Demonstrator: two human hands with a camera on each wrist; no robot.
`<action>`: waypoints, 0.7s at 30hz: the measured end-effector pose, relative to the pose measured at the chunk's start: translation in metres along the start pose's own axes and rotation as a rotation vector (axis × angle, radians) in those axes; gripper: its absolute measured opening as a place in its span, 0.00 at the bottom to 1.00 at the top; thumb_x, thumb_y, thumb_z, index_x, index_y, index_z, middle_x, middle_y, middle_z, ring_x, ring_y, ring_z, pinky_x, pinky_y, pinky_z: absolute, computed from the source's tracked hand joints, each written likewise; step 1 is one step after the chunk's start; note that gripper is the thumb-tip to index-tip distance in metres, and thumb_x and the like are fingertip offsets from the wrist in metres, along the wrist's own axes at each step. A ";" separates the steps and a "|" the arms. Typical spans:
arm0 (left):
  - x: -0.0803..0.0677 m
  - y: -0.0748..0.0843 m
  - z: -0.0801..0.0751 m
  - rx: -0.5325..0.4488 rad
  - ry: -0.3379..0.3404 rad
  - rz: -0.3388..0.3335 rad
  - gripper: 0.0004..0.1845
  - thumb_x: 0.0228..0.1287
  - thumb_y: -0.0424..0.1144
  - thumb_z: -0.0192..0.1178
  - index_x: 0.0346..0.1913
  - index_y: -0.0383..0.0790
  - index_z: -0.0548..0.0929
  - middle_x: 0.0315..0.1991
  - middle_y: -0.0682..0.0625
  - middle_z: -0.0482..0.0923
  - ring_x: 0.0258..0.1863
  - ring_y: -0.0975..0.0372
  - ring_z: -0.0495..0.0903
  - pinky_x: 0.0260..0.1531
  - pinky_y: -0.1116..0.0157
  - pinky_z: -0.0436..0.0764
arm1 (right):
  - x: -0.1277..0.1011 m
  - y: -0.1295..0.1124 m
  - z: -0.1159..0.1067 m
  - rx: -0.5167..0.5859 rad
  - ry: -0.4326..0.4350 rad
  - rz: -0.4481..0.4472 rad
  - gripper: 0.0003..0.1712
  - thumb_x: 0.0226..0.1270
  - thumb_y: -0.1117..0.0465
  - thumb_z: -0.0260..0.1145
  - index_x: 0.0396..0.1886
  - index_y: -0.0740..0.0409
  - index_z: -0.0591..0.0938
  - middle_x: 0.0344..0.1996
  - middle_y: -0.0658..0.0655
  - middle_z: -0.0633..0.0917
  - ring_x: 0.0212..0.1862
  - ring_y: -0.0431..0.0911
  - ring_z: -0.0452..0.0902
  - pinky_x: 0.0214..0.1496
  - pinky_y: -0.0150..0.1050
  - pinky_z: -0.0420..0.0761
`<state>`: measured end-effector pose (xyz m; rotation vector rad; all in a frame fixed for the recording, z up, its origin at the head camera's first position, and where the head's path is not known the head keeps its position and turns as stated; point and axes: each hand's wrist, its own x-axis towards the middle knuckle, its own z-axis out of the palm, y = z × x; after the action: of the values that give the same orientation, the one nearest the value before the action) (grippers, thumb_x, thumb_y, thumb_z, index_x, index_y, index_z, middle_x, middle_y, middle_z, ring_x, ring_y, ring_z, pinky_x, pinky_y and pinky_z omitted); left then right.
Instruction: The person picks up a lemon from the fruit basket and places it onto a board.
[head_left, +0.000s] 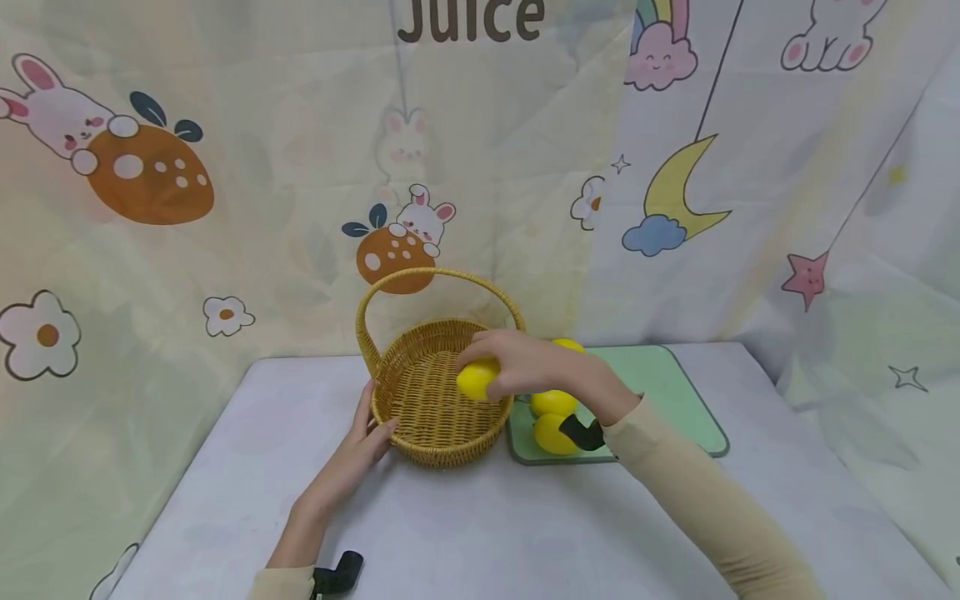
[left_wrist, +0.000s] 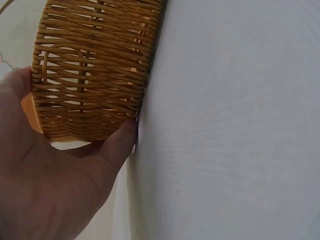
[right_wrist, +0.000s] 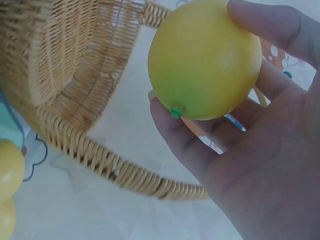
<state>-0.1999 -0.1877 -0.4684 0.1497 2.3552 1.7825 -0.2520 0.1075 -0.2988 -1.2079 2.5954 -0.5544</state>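
Observation:
My right hand (head_left: 521, 362) holds a yellow lemon (head_left: 477, 380) over the right part of a wicker basket (head_left: 386, 417). In the right wrist view the lemon (right_wrist: 205, 60) shows a small green tip, with thumb and fingers round its sides. At the basket's left side, my left hand (head_left: 363, 437) grips the wall. The left wrist view has the left hand (left_wrist: 55, 185) with one digit at the rim and another low on the woven wall (left_wrist: 95, 75), close to the tabletop. Inside, the basket's woven floor is bare where it shows.
Several more lemons (head_left: 555, 404) lie on a green cutting board (head_left: 660, 392) right of the basket, partly covered by the right forearm. The basket's tall handle (head_left: 442, 272) arches up at the back. A printed cloth (head_left: 300, 167) hangs behind the white table (head_left: 442, 533).

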 end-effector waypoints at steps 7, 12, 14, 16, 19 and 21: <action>0.001 0.001 0.000 -0.028 -0.022 -0.005 0.42 0.76 0.56 0.48 0.74 0.79 0.27 0.81 0.49 0.27 0.81 0.49 0.42 0.74 0.50 0.61 | -0.019 0.011 -0.005 0.015 0.026 0.040 0.29 0.49 0.61 0.64 0.55 0.39 0.83 0.50 0.41 0.79 0.44 0.43 0.74 0.43 0.39 0.78; 0.002 0.000 0.000 -0.037 -0.024 -0.005 0.42 0.77 0.55 0.48 0.74 0.79 0.27 0.81 0.49 0.27 0.81 0.50 0.42 0.74 0.52 0.61 | -0.033 0.021 -0.004 0.002 0.051 0.047 0.27 0.49 0.62 0.64 0.53 0.42 0.84 0.48 0.42 0.80 0.43 0.43 0.74 0.42 0.40 0.77; 0.003 -0.001 0.001 -0.046 -0.027 -0.007 0.42 0.77 0.54 0.48 0.74 0.79 0.27 0.81 0.49 0.27 0.81 0.50 0.42 0.74 0.52 0.61 | -0.039 0.026 -0.003 0.009 0.054 0.056 0.28 0.48 0.63 0.64 0.53 0.41 0.84 0.47 0.42 0.81 0.43 0.43 0.74 0.42 0.39 0.77; 0.003 -0.001 0.001 -0.052 -0.031 -0.008 0.42 0.77 0.54 0.48 0.74 0.79 0.27 0.81 0.49 0.27 0.81 0.50 0.42 0.74 0.53 0.61 | -0.046 0.032 0.000 0.021 0.056 0.072 0.28 0.48 0.64 0.64 0.53 0.42 0.84 0.46 0.43 0.81 0.43 0.44 0.74 0.41 0.39 0.77; 0.003 -0.001 0.001 -0.053 -0.029 -0.006 0.42 0.77 0.54 0.48 0.74 0.79 0.28 0.81 0.49 0.27 0.81 0.50 0.42 0.74 0.53 0.62 | -0.056 0.043 0.004 0.028 0.063 0.121 0.29 0.48 0.64 0.65 0.54 0.42 0.84 0.47 0.44 0.81 0.43 0.45 0.74 0.40 0.39 0.77; 0.003 -0.001 0.001 -0.052 -0.025 -0.007 0.42 0.77 0.54 0.48 0.74 0.79 0.28 0.81 0.49 0.28 0.81 0.50 0.42 0.74 0.52 0.61 | -0.063 0.051 0.008 0.032 0.067 0.159 0.30 0.48 0.64 0.65 0.55 0.43 0.84 0.48 0.46 0.80 0.44 0.45 0.74 0.41 0.39 0.77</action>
<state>-0.2029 -0.1865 -0.4695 0.1554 2.2878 1.8259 -0.2441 0.1841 -0.3248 -0.9782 2.6970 -0.6109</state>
